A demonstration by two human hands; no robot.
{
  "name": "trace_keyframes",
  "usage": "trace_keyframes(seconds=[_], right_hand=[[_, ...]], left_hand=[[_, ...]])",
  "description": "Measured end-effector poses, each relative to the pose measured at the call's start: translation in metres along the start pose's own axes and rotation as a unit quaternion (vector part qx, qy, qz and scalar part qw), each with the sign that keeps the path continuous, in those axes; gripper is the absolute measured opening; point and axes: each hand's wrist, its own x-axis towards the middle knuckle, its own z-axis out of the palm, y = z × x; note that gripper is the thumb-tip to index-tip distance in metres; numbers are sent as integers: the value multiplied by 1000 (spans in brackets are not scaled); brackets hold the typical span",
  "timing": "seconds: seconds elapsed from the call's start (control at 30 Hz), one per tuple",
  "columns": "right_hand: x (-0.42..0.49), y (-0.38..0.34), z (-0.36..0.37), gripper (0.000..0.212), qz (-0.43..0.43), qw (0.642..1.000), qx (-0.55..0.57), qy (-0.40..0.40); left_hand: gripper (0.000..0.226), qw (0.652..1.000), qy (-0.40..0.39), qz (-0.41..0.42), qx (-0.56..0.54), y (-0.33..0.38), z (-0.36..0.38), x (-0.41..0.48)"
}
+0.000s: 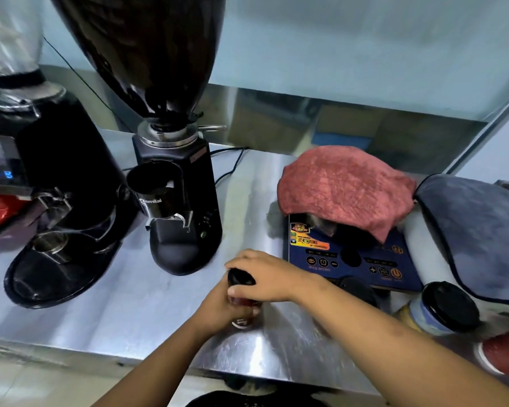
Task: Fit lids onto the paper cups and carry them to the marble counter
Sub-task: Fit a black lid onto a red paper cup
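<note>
On the scratched stainless-steel counter, near the front edge, the left hand grips a red paper cup by its side. The right hand curls over the black plastic lid on top of it. Behind, to the left, stand a black coffee grinder with a dark bean hopper and a second black grinder. To the right, a red towel lies draped across a blue induction cooker, beside a grey-blue cloth. Near the right edge stand a printed paper cup with a black lid and an unlidded red cup.
</note>
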Motion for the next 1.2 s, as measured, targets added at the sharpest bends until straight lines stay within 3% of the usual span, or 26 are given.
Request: trace_keyframes(seconds=[0.1, 0.23, 0.5, 0.6, 0.7, 0.8, 0.93, 1.0, 1.1, 1.2], right_hand=[[-11, 0, -7, 71, -8, 1000, 0, -10], [-19, -6, -31, 61, 5, 999, 13, -42], [-33, -25, -98, 37, -2, 977, 204, -65], [-39, -30, -115, 35, -45, 950, 302, -62], [-45, -34, -130, 38, -78, 897, 429, -69], [-45, -38, -140, 38, -47, 853, 513, -87], [-40, -37, -144, 47, 3, 830, 543, -131], [-36, -36, -144, 50, 29, 819, 552, -156], [-32, -38, -139, 50, 64, 804, 560, -189], [-32, -37, -131, 50, 93, 779, 580, -218]], left_hand=[[63, 998, -31, -25, -57, 16, 2, -12], [61, 986, -81, -62, -134, 42, 9, -30], [67, 977, -29, -47, -206, 105, 18, -59], [69, 973, -38, -22, -227, 127, 21, -66], [61, 963, -29, 3, -269, 150, 27, -71], [42, 946, -30, 6, -321, 169, 30, -74], [33, 928, -57, -9, -368, 184, 32, -77], [45, 933, -27, -18, -358, 186, 31, -77], [80, 940, 13, -32, -339, 190, 30, -81], [91, 936, 12, -42, -350, 194, 29, -85]])
